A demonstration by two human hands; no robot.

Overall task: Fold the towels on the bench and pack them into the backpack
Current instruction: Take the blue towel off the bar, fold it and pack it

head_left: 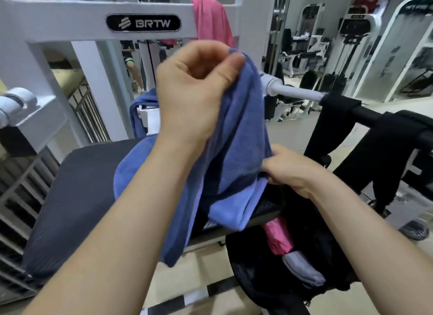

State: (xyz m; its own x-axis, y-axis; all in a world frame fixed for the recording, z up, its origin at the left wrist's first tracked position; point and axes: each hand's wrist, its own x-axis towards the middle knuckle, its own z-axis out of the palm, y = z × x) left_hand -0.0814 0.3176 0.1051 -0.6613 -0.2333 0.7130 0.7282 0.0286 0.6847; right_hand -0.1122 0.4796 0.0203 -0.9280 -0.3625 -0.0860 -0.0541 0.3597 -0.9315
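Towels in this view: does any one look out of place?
Yes. One pink towel hangs draped over the white machine frame, away from the bench and the backpack. The blue towel hangs bunched, not folded.

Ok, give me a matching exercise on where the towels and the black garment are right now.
Things: 1 blue towel; 2 hanging pink towel; 3 grey towel; 4 black garment.
Places: A over the padded bar; B in the backpack; C pinched by the left hand; D draped on the white machine frame.
Pairs: 1-C, 2-D, 3-B, 4-A.
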